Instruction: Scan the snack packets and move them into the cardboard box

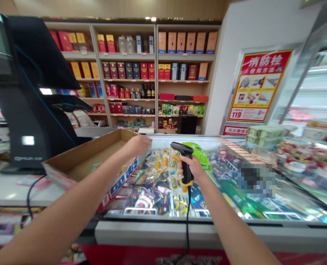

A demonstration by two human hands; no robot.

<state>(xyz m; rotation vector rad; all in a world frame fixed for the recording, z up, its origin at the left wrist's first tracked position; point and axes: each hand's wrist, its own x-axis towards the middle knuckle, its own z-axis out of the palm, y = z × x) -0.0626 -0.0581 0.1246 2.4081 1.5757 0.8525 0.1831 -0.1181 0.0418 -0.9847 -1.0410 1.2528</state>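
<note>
My right hand (192,167) is wrapped round the grip of a black and yellow barcode scanner (185,165), its head tilted towards the left. A black cable drops from the scanner's base. My left hand (139,145) is closed at the far right corner of a shallow open cardboard box (77,156); the fingertips are partly hidden and slightly blurred. Between the hands, small clear-wrapped yellow snacks (159,163) lie in a loose pile on the glass top of a chest freezer (155,225). Green packets (199,152) sit just behind the scanner.
A black checkout terminal (28,92) stands on the white counter (17,195) at left. Shelves with boxed bottles (128,70) line the back. Egg cartons (265,134) and fruit packs (292,151) are at right. A red poster (258,86) hangs on the wall.
</note>
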